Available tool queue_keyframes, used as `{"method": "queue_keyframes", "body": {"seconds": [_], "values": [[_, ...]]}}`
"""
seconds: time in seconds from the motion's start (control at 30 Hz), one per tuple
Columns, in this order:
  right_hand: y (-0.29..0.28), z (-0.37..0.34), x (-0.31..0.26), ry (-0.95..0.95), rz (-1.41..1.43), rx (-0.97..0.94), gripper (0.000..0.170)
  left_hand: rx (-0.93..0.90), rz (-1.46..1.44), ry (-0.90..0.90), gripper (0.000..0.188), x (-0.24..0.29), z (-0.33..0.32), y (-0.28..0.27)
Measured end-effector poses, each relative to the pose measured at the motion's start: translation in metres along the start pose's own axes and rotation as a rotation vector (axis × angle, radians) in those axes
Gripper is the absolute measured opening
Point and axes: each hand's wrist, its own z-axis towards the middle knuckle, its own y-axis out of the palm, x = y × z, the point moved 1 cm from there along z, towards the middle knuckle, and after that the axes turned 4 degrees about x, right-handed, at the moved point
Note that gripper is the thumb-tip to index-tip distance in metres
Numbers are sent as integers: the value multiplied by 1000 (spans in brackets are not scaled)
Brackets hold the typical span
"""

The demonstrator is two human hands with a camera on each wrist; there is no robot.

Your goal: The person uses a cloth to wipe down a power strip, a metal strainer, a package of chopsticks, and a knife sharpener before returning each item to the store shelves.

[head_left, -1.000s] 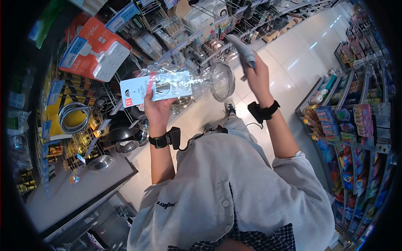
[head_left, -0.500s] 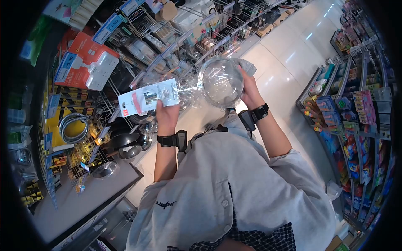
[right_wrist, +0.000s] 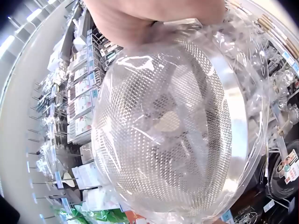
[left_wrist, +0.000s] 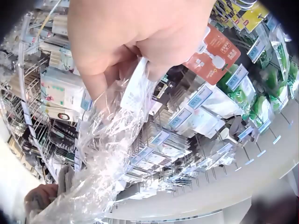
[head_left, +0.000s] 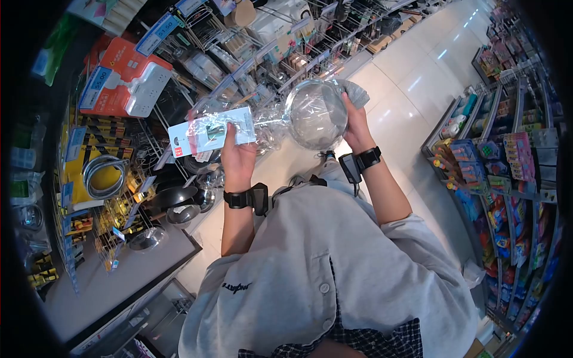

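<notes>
A metal mesh strainer in clear plastic wrap spans the space between both hands. My left hand pinches its handle end, thumb on the white and blue card and fingers behind. In the left wrist view the crinkled wrap hangs down from those fingers. My right hand grips the strainer at the far side of its round rim, with a folded grey cloth held in the same hand. The perforated bowl fills the right wrist view, the right hand at its top edge.
Wire racks with packaged goods line the left and front. An orange-backed power strip and a coiled metal hose hang at left, above dark pans. A toy shelf stands at right. Tiled floor runs between.
My right hand has come in from the right with the grey cloth and taken hold of the strainer's rim. The wrapped strainer now shows its round opening upward; my left hand keeps holding the card end.
</notes>
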Motion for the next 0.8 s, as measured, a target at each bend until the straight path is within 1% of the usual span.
{"method": "queue_keyframes", "body": {"seconds": [0.07, 0.13, 0.2, 0.23, 0.27, 0.3, 0.33, 0.37, 0.43, 0.47, 0.53, 0.57, 0.63, 0.7, 0.73, 0.77, 0.8], "values": [[2, 2, 0, -18, -7, 2, 35, -2, 32, 3, 32, 3, -2, -3], [2, 3, 2, -44, 22, 111, 35, -4, 64, 9, 32, 7, -3, 0], [-3, 3, -2, -22, 38, 107, 34, 49, 74, 55, 38, 13, -4, 4], [-2, 2, -6, 0, 55, 104, 34, 53, 74, 62, 38, 17, 0, -6], [-1, 0, -11, -39, 56, 111, 33, 9, 77, 79, 41, 22, 8, -23], [-2, 0, -11, -36, 58, 107, 33, -37, 81, 95, 43, 28, 9, -23], [-4, 0, -11, -37, 80, 91, 33, 7, 95, 100, 45, 30, 6, -20], [-5, 0, -11, -38, 101, 76, 33, 9, 95, 102, 45, 32, 6, -22], [-3, 0, -12, -62, 100, 83, 33, 20, 133, 202, 48, 38, 6, -25], [-3, 1, -12, -67, 99, 78, 33, 24, 133, 202, 48, 39, 6, -26], [-2, -2, -9, -65, 96, 75, 33, 78, 101, 261, 48, 43, 5, -24], [-1, -2, -9, -43, 110, 66, 33, 79, 102, 262, 48, 47, 7, -28], [-2, -1, -11, -24, 125, 52, 32, 155, 109, 205, 46, 62, 15, -40], [-14, 3, -16, 14, 135, 98, 33, 176, 154, 188, 45, 85, 14, -51], [-24, 7, -20, 5, 143, 38, 34, 198, 202, 170, 45, 97, 9, -56], [-33, 11, -23, 11, 148, 30, 34, 264, 400, 260, 40, 109, 2, -61], [-28, 4, -32, -40, 118, 55, 34, 370, 593, 455, 38, 119, -7, -51]]}}
